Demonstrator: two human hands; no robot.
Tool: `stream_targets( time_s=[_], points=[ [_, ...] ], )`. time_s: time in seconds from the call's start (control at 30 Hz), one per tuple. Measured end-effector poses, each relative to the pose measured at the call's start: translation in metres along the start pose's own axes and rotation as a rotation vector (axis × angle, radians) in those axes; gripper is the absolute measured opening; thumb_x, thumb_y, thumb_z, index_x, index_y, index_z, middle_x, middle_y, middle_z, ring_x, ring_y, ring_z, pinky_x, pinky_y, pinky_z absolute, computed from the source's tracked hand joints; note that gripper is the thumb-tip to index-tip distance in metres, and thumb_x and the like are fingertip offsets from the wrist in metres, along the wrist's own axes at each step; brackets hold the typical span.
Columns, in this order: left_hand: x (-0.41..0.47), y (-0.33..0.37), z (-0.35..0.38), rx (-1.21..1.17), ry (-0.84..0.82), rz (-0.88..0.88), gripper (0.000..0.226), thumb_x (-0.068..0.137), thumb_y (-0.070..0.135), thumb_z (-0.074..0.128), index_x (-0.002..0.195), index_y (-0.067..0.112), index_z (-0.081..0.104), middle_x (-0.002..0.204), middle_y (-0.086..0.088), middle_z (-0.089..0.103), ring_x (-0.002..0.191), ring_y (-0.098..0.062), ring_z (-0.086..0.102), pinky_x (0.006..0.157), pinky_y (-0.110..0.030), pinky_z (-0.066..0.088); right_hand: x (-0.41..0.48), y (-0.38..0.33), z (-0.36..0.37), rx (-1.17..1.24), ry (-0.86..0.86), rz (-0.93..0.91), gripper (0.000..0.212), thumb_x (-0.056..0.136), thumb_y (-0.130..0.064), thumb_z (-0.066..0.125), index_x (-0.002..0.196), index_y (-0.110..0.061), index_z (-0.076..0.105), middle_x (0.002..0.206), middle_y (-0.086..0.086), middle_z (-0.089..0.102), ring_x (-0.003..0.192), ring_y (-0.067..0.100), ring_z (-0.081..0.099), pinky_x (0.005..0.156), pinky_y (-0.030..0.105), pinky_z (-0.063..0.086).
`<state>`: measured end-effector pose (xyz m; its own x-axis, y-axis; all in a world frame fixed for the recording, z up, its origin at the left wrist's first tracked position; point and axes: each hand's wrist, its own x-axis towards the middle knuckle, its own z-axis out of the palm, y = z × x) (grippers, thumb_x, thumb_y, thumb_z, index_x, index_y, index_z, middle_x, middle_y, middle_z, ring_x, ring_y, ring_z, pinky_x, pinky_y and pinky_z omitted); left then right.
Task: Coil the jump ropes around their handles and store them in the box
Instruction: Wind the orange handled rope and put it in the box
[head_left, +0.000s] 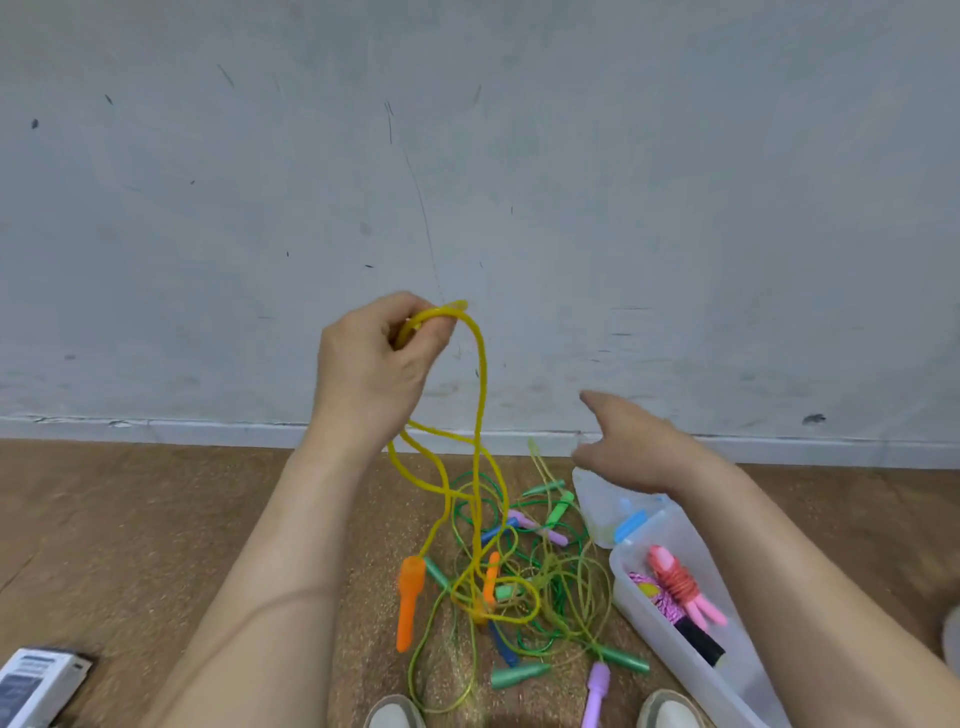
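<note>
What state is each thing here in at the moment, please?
left hand: raised, gripping the yellow rope's loop.
yellow rope: uncoiled, hanging down to the pile.
right hand: open, holding nothing, over the box.
tangled ropes: loose on the floor, uncoiled.
box: open, on the floor.
pink-handled rope: coiled round its handles, inside the box.

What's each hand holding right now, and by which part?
The left hand grips the yellow rope by a bend in its cord, not by a handle. The right hand holds nothing.
</note>
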<state>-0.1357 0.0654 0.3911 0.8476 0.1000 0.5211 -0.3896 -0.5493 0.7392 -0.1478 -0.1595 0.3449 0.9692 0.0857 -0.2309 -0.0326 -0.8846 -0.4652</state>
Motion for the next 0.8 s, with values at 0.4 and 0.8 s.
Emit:
stream_targets(
  time_s=[0.4,0.8],
  points=[
    [-0.004,0.026,0.016,-0.895,0.125,-0.335,0.025,0.099,0.019,0.047,0.075,0.016,0.055,0.048,0.004,0.033,0.044,-0.009,0.024,0.041,-0.022,0.015,0.002,-0.033,0.057,0.463,-0.331,-0.265,0.03,0.081,-0.033,0.076,0.102,-0.013,0.067,0.081,-0.01,0.062,0.078,0.004,0.057,0.08,0.031,0.05],
    [0.013,0.009,-0.035,-0.9,0.562,-0.331,0.027,0.093,0.015,0.046,0.069,0.022,0.036,0.049,0.007,0.026,0.046,-0.011,0.022,0.043,-0.023,0.013,0.022,0.006,0.054,0.072,-0.065,-0.252,0.019,0.089,-0.023,0.064,0.076,-0.009,0.065,0.06,-0.001,0.052,0.055,0.01,0.044,0.059,0.029,0.036]
  ],
)
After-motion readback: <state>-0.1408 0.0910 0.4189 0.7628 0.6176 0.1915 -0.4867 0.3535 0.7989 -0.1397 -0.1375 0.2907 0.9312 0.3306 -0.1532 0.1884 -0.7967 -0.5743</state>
